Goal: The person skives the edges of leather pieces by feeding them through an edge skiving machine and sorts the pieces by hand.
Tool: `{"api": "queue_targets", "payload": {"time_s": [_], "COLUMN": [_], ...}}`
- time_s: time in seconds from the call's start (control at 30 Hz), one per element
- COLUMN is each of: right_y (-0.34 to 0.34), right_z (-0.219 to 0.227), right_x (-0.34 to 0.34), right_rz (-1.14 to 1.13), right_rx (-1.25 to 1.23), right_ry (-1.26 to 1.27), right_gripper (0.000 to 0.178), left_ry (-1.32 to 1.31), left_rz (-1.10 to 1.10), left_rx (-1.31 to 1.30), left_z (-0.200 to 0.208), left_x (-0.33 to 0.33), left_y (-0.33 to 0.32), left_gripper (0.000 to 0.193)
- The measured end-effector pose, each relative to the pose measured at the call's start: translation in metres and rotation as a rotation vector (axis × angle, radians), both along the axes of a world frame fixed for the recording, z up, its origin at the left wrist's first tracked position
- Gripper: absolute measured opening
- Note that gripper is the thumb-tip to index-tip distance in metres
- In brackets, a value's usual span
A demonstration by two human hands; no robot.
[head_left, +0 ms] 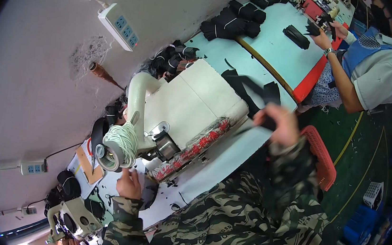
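A cream industrial sewing machine (203,94) stands in front of me, its edge covered with worn red flowered material. Mint-green cord (121,139) is wound round its near-left end. Just below that cord, my left hand (129,185) has its fingers bent together close to the machine; what they grip is hidden. My right hand (279,124), blurred by motion, is off the machine's right end with its fingers closed on a black fabric strip (270,94). More black fabric (234,80) lies on the table beside the machine, partly hidden behind it.
Tied black bundles (230,23) lie along the wall. At the right, a co-worker (378,70) handles black pieces at another table. A red plastic basket (320,157) stands near my right arm. A power strip (118,26) and a wooden-handled tool (103,73) are by the wall.
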State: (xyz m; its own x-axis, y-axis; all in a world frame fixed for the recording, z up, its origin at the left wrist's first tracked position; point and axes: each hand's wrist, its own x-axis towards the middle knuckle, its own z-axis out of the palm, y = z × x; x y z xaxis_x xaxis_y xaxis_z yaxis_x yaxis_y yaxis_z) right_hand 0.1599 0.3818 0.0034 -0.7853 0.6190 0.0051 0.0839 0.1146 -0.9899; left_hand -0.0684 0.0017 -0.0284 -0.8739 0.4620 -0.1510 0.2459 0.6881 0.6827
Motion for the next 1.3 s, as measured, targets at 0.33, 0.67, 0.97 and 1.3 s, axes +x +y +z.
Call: {"api": "queue_targets", "payload": {"time_s": [0.33, 0.67, 0.97, 1.3], "right_y": [0.055, -0.078, -0.141, -0.161], "right_z": [-0.108, 0.027, 0.094, -0.042], "right_x": [-0.013, -0.088, -0.186, -0.071], "right_rz": [-0.141, -0.061, 0.451, 0.707], "right_rx": [0.869, 0.712, 0.672, -0.902], "right_ry": [-1.005, 0.379, 0.392, -0.170], "right_gripper": [0.039, 0.034, 0.025, 0.043], "left_ry": [0.036, 0.025, -0.888, -1.231], "left_rz": [-0.202, -0.016, -0.264, -0.735], "left_rx": [-0.622, 0.076, 0.225, 0.169], "left_z": [-0.085, -0.109, 0.042, 0.039], "left_x": [0.010, -0.027, -0.046, -0.024], "left_y": [-0.054, -0.111, -0.029, 0.052], "left_gripper": [0.039, 0.024, 0.035, 0.028]}}
